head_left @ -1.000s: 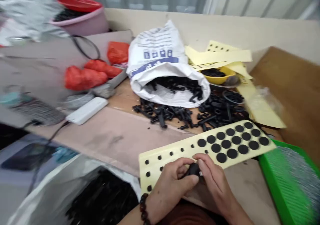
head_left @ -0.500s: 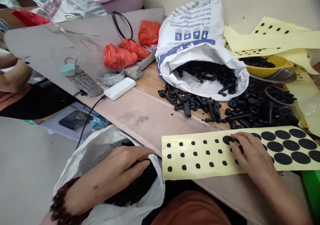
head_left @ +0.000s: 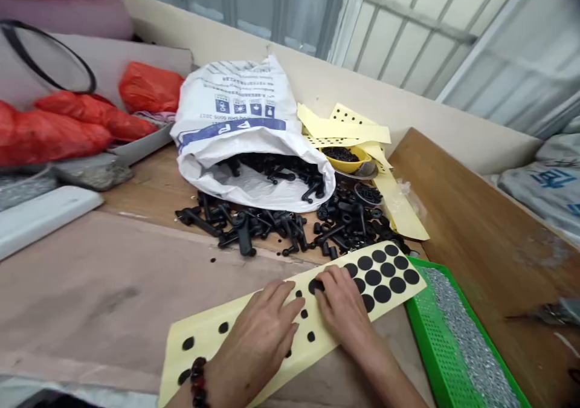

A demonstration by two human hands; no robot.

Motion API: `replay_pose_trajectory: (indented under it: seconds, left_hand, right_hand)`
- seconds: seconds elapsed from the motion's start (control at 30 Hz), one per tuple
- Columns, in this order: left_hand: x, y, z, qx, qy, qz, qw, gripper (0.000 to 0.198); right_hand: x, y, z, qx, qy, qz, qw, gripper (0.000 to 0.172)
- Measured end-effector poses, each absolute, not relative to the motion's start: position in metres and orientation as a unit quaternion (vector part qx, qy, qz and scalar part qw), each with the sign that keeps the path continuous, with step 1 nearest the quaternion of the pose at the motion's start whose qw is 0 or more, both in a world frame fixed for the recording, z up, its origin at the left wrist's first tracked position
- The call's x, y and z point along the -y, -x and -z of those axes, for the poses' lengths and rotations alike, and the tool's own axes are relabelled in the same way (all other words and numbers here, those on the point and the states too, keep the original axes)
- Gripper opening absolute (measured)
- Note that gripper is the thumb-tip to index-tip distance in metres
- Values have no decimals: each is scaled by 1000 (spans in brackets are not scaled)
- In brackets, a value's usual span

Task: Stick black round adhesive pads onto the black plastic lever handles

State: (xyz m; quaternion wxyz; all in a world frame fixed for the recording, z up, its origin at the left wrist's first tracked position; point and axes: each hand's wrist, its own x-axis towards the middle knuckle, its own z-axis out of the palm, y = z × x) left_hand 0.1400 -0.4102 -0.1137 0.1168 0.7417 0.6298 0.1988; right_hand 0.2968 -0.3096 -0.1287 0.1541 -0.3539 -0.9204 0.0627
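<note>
A yellow sheet (head_left: 326, 335) with rows of black round dots lies slanted across the pinkish work surface. My left hand (head_left: 258, 329), with a dark red bead bracelet (head_left: 198, 384) at its wrist, rests over the sheet's middle, fingers bent and a little apart. Just right of it, my right hand (head_left: 342, 305) has its thumb and forefinger close together at a large black dot (head_left: 316, 286) on the sheet. Whether the dot's edge is lifted is too small to tell.
A white sack (head_left: 240, 106) of black plastic parts lies open behind, with loose parts (head_left: 244, 236) before it. A green basket (head_left: 446, 335) of small silvery pieces stands right, beside a wooden board (head_left: 489, 233). Red bags (head_left: 149, 87) and a white device (head_left: 45, 214) are left.
The view has swung to the right. My left hand has left the bag of black parts and come over the sheet. My right hand stays at the large dot; the sheet appears more tilted.
</note>
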Motion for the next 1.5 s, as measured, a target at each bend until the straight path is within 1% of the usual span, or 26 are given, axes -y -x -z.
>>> replay_pose_trajectory:
  seconds: [0.17, 0.33, 0.43, 0.53, 0.73, 0.97, 1.03, 1.13, 1.23, 1.3, 1.33, 1.4, 1.5]
  left_hand:
    - [391, -155, 127, -642, -758, -98, 66, 32]
    - [388, -159, 135, -645, -760, -76, -3, 36]
    - [387, -161, 133, -645, -761, -66, -10, 36]
    - [386, -162, 131, -644, -763, -63, -15, 37]
    - [386, -161, 138, -644, -761, -77, -30, 35]
    - [384, -162, 157, -644, -748, -122, -103, 24]
    - [382, -163, 162, -648, -743, -128, -108, 22]
    - [382, -161, 164, -666, -727, -144, -88, 22]
    - [381, -149, 155, -650, -738, -177, -32, 21]
    - [375, -137, 144, -618, -757, -212, 13, 26]
    - [369, -130, 137, -610, -758, -232, 16, 28]
    - [351, -120, 122, -627, -736, -255, -22, 30]
    - [316, -117, 104, -687, -687, -216, -90, 34]
  right_hand:
    - [318, -299, 130, 913, 352, -102, 178, 21]
    - [314, -302, 133, 910, 354, -126, 174, 18]
    - [312, -305, 133, 902, 347, -164, 196, 17]
    - [310, -309, 133, 894, 351, -170, 219, 20]
    - [306, -305, 134, 902, 375, -131, 167, 14]
    - [311, -301, 145, 892, 371, -175, 192, 18]
    - [312, -301, 146, 890, 368, -176, 205, 19]
    - [313, -301, 147, 897, 345, -172, 216, 20]
    - [310, -303, 148, 905, 327, -186, 200, 21]
    - [308, -304, 151, 906, 323, -197, 189, 24]
    - [307, -305, 152, 905, 323, -202, 190, 25]
    - [306, -306, 154, 898, 328, -217, 198, 27]
    - [308, -309, 152, 884, 330, -255, 211, 28]
